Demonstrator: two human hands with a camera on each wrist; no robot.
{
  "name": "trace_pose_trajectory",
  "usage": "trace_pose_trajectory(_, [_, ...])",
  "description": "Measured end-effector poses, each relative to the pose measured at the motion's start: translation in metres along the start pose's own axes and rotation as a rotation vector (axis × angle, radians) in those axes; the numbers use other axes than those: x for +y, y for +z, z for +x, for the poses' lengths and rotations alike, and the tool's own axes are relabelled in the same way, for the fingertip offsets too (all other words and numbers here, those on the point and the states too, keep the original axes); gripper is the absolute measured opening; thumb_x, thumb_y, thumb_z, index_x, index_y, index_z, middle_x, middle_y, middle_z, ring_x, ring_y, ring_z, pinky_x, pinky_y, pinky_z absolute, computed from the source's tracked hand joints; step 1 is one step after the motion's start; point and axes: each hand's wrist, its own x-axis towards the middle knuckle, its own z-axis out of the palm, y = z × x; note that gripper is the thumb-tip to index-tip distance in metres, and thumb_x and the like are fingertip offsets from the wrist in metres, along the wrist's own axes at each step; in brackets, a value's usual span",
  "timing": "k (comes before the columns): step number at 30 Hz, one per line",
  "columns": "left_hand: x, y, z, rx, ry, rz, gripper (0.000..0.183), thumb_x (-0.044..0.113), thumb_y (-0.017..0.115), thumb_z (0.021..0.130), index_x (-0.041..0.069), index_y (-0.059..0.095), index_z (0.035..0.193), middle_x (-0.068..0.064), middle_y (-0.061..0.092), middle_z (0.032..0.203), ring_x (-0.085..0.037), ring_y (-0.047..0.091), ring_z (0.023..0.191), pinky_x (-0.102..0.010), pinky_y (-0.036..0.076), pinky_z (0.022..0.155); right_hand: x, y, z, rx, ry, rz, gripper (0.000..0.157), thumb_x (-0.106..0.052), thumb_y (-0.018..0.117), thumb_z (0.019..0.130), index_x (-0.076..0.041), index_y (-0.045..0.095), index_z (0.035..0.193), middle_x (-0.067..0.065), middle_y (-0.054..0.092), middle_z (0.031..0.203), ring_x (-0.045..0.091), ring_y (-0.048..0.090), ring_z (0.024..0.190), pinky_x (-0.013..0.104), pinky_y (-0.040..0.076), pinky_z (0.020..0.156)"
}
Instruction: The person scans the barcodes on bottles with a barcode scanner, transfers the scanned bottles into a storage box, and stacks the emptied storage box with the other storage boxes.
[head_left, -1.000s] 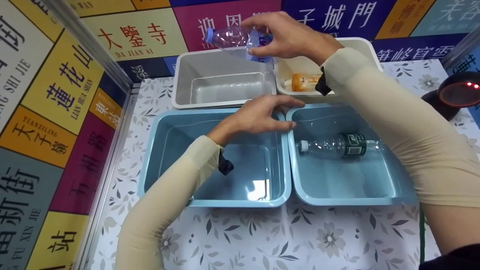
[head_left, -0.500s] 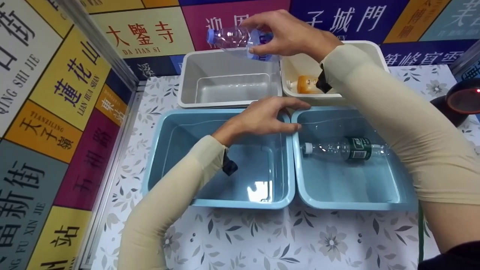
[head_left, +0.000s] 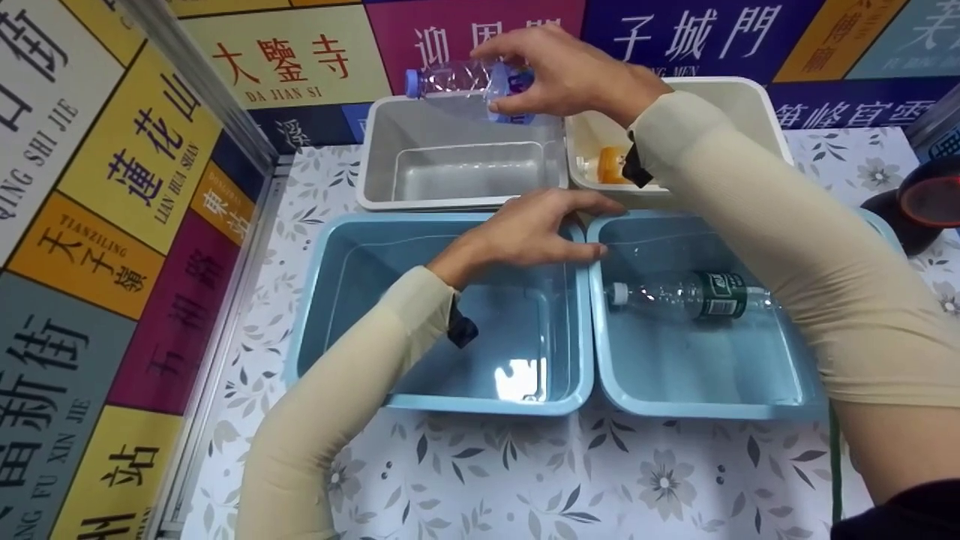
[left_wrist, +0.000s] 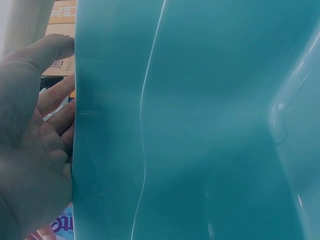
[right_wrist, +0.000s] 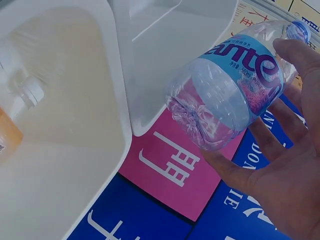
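Observation:
My right hand (head_left: 570,71) grips a clear plastic bottle (head_left: 457,77) with a blue cap and blue label, held sideways above the back grey bin (head_left: 465,199). The right wrist view shows the bottle (right_wrist: 225,90) between thumb and fingers, its base toward the camera. My left hand (head_left: 517,229) rests over the meeting rims of two light-blue bins, its thumb and fingers spread. In the left wrist view, part of the left hand (left_wrist: 30,165) is hidden behind the blue wall (left_wrist: 200,125). A green-labelled bottle (head_left: 675,295) lies in the right blue bin (head_left: 712,412).
Beside the grey bin stands a cream bin (head_left: 772,135) with an orange-labelled bottle (head_left: 611,165) in it. The left blue bin (head_left: 480,407) sits at the front left. A black device (head_left: 911,206) is at the right edge. Printed panels wall the back and left.
The right hand and its bottle have shifted slightly left and lower relative to the bins. The left hand keeps its place on the rims. The head view has moved a little.

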Motion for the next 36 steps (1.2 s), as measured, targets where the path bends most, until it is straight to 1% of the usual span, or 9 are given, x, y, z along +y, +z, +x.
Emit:
trace_pose_trajectory(3, [0.001, 0.000, 0.000, 0.002, -0.002, 0.004, 0.059, 0.041, 0.073, 0.103, 0.026, 0.057, 0.158, 0.006, 0.062, 0.155, -0.007, 0.063, 0.126, -0.023, 0.050, 0.109, -0.002, 0.000, 0.000, 0.006, 0.005, -0.006, 0.069, -0.040, 0.073, 0.103, -0.019, 0.048, 0.164, 0.011, 0.058, 0.160, 0.033, 0.059, 0.137, 0.051, 0.047, 0.122])
trace_pose_trajectory(7, [0.002, 0.000, 0.000, 0.004, -0.006, 0.016, 0.059, 0.041, 0.073, 0.102, 0.026, 0.058, 0.157, 0.005, 0.064, 0.153, -0.007, 0.064, 0.124, -0.023, 0.051, 0.107, -0.003, -0.001, 0.001, 0.026, 0.007, -0.024, 0.071, -0.041, 0.073, 0.102, -0.019, 0.048, 0.164, 0.010, 0.056, 0.162, 0.032, 0.056, 0.142, 0.052, 0.041, 0.126])
trace_pose_trajectory(10, [0.002, 0.000, 0.001, 0.001, -0.008, 0.027, 0.059, 0.040, 0.074, 0.102, 0.026, 0.058, 0.157, 0.004, 0.065, 0.151, -0.007, 0.064, 0.122, -0.023, 0.051, 0.106, -0.002, -0.002, -0.001, 0.040, 0.010, -0.031, 0.072, -0.041, 0.074, 0.101, -0.019, 0.048, 0.164, 0.009, 0.055, 0.163, 0.032, 0.053, 0.147, 0.053, 0.039, 0.128])
trace_pose_trajectory(13, [0.002, -0.001, 0.001, -0.004, -0.011, 0.028, 0.059, 0.040, 0.073, 0.102, 0.026, 0.058, 0.157, 0.004, 0.065, 0.150, -0.007, 0.064, 0.121, -0.023, 0.051, 0.106, -0.001, -0.004, -0.003, 0.046, 0.005, -0.019, 0.070, -0.038, 0.075, 0.101, -0.017, 0.049, 0.163, 0.010, 0.056, 0.162, 0.033, 0.055, 0.146, 0.053, 0.043, 0.125])
trace_pose_trajectory(16, [0.002, -0.001, 0.001, -0.008, -0.019, 0.027, 0.060, 0.041, 0.073, 0.102, 0.027, 0.056, 0.158, 0.005, 0.065, 0.148, -0.006, 0.063, 0.120, -0.024, 0.051, 0.107, 0.000, -0.005, -0.005, 0.046, 0.008, -0.009, 0.069, -0.036, 0.075, 0.102, -0.016, 0.049, 0.163, 0.011, 0.057, 0.161, 0.032, 0.056, 0.145, 0.053, 0.044, 0.124])
trace_pose_trajectory(19, [0.003, -0.001, 0.001, -0.006, -0.024, 0.021, 0.060, 0.040, 0.073, 0.102, 0.028, 0.056, 0.158, 0.005, 0.065, 0.149, -0.006, 0.063, 0.121, -0.024, 0.051, 0.107, 0.000, -0.006, -0.006, 0.043, 0.007, -0.006, 0.069, -0.035, 0.075, 0.102, -0.016, 0.049, 0.163, 0.010, 0.057, 0.161, 0.032, 0.055, 0.146, 0.051, 0.043, 0.126])
trace_pose_trajectory(25, [0.002, -0.001, -0.001, -0.006, -0.021, 0.002, 0.060, 0.039, 0.074, 0.102, 0.027, 0.056, 0.158, 0.005, 0.065, 0.150, -0.007, 0.064, 0.123, -0.025, 0.051, 0.108, -0.004, -0.006, -0.007, 0.038, 0.009, -0.011, 0.069, -0.038, 0.074, 0.102, -0.017, 0.049, 0.163, 0.010, 0.057, 0.161, 0.032, 0.055, 0.146, 0.051, 0.043, 0.126])
trace_pose_trajectory(32, [0.002, -0.001, -0.002, -0.007, -0.015, -0.010, 0.060, 0.040, 0.073, 0.102, 0.027, 0.056, 0.158, 0.005, 0.064, 0.151, -0.007, 0.064, 0.122, -0.025, 0.051, 0.108, -0.012, -0.008, -0.016, 0.010, 0.017, -0.040, 0.068, -0.040, 0.070, 0.104, -0.019, 0.047, 0.164, 0.008, 0.051, 0.167, 0.031, 0.044, 0.153, 0.053, 0.032, 0.132])
trace_pose_trajectory(36, [0.002, 0.000, 0.000, 0.001, -0.013, 0.011, 0.059, 0.041, 0.073, 0.102, 0.028, 0.057, 0.158, 0.006, 0.065, 0.151, -0.007, 0.065, 0.124, -0.025, 0.051, 0.108, -0.015, -0.008, -0.024, 0.001, 0.011, -0.039, 0.068, -0.041, 0.070, 0.104, -0.019, 0.047, 0.164, 0.007, 0.048, 0.169, 0.031, 0.041, 0.158, 0.053, 0.032, 0.132])
